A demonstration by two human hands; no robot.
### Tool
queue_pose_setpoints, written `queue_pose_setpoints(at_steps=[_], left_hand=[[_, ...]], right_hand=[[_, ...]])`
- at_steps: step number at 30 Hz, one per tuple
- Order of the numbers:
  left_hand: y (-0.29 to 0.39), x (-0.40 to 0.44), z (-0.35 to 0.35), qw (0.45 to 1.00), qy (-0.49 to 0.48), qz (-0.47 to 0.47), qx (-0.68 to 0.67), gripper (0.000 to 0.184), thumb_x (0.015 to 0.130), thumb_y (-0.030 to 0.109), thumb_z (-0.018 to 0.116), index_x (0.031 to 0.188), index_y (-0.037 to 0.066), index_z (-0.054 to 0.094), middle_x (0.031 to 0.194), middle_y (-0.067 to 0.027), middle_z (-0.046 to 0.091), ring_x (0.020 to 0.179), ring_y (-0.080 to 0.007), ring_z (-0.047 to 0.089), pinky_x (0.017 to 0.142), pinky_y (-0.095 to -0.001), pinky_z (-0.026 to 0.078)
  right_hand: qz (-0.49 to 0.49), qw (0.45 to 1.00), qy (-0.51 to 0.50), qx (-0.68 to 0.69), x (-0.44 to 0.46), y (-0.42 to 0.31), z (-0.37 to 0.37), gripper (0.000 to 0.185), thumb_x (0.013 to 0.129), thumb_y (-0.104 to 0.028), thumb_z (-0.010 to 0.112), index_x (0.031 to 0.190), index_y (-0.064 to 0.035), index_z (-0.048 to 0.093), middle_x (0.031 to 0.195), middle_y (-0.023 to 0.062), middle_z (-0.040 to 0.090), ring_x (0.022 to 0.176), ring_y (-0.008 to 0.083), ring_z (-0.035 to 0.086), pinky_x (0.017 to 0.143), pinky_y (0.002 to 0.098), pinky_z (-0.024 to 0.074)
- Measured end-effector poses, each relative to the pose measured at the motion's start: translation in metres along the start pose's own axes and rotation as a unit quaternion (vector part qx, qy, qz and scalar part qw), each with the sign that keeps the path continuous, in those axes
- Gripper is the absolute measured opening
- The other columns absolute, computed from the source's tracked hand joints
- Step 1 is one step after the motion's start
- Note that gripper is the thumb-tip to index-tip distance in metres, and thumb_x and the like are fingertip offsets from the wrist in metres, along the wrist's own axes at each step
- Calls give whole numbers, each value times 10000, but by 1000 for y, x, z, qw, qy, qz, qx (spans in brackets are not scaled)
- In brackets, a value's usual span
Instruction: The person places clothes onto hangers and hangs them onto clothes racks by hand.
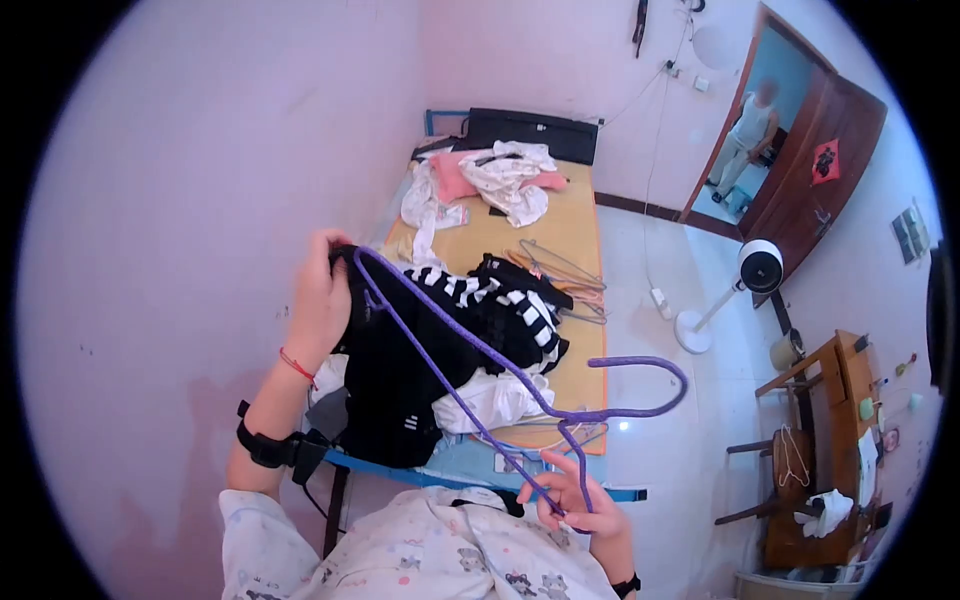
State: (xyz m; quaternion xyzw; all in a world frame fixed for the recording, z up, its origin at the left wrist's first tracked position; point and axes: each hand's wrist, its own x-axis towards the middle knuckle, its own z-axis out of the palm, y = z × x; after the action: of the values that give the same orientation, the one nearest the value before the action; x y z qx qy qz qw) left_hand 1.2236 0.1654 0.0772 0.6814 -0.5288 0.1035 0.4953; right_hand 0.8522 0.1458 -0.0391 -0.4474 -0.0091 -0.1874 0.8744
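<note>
A purple hanger [460, 330] stretches across the middle of the view, its hook pointing right. My right hand [575, 500] pinches the hanger's near corner. At the upper left, my left hand [325, 295] is closed on a black garment [390, 370], beside the hanger's far end. The garment hangs down over the near edge of the bed and shows small white stripes low on it. Behind it lies black and white striped clothing [535, 320], with a white cloth [490, 400] nearer to me.
On the bed [580, 390] are several loose hangers [570, 275], a pink pillow [455, 175] and white clothes [510, 180]. Right of it stand a fan [760, 265], a chair [790, 460] and a wooden desk [845, 400]. A person [750, 135] stands beyond the open door [820, 160].
</note>
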Motion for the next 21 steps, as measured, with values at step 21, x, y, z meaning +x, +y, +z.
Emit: queue_pose_setpoints(at_steps=[21], left_hand=[[-20, 54, 30, 962, -261, -61, -46, 128, 787, 19, 564, 911, 9, 594, 789, -44, 615, 769, -109, 559, 730, -249, 440]], right_hand=[[28, 990, 115, -82, -18, -16, -1, 827, 734, 10, 553, 1416, -45, 88, 1114, 204, 503, 643, 95, 453, 603, 212, 394]])
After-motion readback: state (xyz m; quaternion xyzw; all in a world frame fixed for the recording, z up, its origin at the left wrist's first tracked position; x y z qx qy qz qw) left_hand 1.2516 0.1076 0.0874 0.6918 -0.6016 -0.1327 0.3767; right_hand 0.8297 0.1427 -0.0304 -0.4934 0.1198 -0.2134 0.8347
